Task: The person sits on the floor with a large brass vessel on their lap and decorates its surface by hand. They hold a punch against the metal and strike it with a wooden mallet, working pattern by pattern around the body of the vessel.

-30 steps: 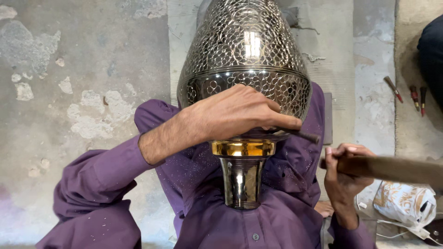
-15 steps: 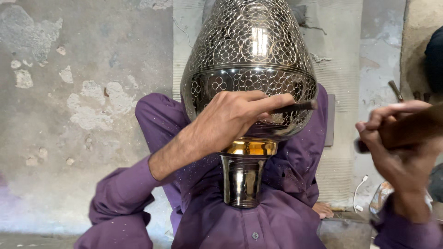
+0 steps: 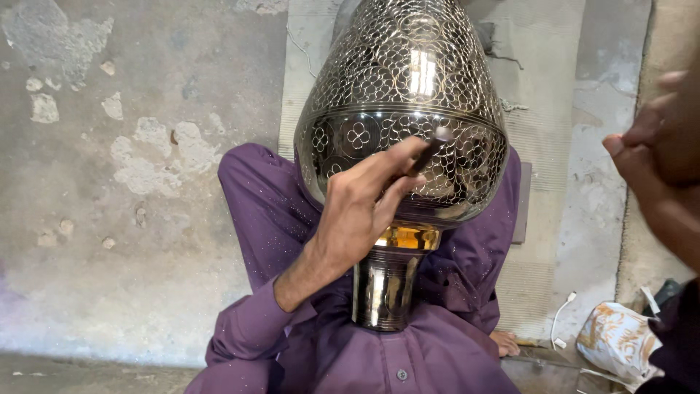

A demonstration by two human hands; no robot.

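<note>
Vase [image 3: 405, 109], a big pierced metal one with a circle pattern and a bright polished skin, rests on the seated person's lap, neck [image 3: 384, 288] toward the body and wide belly pointing away over the mat [image 3: 543, 131]. It looks stiff but thin-walled; the open fretwork would likely dent or bend under a hard knock, and the shiny surface is probably slippery. Its bulk suggests some weight, so the narrow neck and the brass collar [image 3: 405, 237] seem the surest places to steady it, with the legs cradling the belly.

The left hand [image 3: 364, 211] is closed around a thin dark tool [image 3: 430, 149], pinched between thumb and fingers, its tip against the belly just below the plain band. The right hand [image 3: 656, 175] is raised at the frame's edge, blurred; whether it grips anything cannot be told.

The floor [image 3: 109, 182] is rough, patched concrete. A printed bag [image 3: 616, 339] and a white cable [image 3: 561, 321] lie near the right knee.
</note>
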